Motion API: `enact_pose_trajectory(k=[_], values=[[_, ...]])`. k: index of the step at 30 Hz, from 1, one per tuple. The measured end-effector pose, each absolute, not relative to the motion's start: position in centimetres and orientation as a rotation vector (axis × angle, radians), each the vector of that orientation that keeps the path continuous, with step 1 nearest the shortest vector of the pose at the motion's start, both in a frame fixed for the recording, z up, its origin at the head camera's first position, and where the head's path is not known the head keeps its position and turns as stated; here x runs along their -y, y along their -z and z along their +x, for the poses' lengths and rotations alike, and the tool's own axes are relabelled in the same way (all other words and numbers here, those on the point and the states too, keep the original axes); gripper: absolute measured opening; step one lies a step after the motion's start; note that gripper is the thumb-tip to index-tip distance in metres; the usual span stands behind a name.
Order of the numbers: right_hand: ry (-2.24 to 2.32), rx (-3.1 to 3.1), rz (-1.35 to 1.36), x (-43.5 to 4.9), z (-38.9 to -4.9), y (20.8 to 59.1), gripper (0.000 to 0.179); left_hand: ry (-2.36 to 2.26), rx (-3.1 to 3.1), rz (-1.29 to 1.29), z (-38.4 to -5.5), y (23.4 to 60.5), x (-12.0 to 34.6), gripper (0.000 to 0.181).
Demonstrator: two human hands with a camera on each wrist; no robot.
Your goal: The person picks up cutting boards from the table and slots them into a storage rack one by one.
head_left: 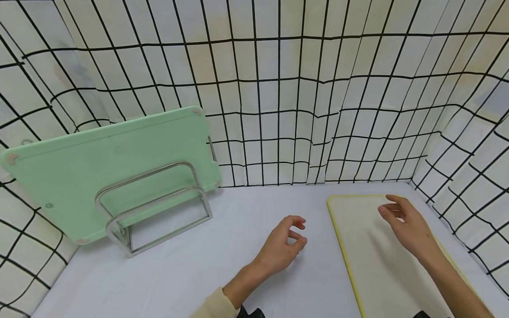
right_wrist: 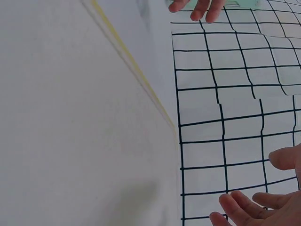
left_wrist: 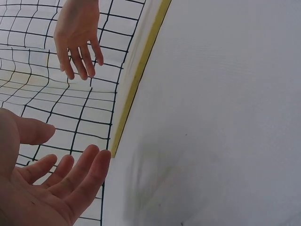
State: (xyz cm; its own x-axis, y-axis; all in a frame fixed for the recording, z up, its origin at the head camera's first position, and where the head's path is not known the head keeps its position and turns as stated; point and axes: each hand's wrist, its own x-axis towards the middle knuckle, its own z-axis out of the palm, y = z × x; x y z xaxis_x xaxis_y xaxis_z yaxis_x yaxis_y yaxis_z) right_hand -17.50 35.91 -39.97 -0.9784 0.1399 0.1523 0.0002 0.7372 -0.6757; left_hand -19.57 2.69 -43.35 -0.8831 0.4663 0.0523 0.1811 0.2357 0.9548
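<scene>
My left hand (head_left: 280, 247) hovers above the white table between the metal rack and a pale board, its fingers loosely bent around nothing. Over the far part of that pale board (head_left: 370, 247), which lies flat and has a yellow edge, is my right hand (head_left: 409, 227), also holding nothing. Its shadow falls on the board's surface. At the left, a light green cutting board (head_left: 119, 150) leans upright in a metal wire rack (head_left: 171, 240). In the left wrist view, the fingers (left_wrist: 87, 181) of the left hand are spread apart, with the right hand beyond.
White cloth walls (head_left: 270, 97) with a black grid pattern enclose the table (head_left: 191, 278) at the back and on both sides. The green board reaches close to the left wall. The pale board takes up the table's right side, near the right wall.
</scene>
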Motion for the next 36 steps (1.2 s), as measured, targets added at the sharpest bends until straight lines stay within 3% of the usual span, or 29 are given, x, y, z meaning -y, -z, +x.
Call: enact_pose_trajectory(k=[36], values=[[-0.909, 2.814, -0.41, -43.0, -14.3, 43.4, 0.066, -1.71, -1.977, 0.47, -16.6, 44.9, -7.7, 0.043]])
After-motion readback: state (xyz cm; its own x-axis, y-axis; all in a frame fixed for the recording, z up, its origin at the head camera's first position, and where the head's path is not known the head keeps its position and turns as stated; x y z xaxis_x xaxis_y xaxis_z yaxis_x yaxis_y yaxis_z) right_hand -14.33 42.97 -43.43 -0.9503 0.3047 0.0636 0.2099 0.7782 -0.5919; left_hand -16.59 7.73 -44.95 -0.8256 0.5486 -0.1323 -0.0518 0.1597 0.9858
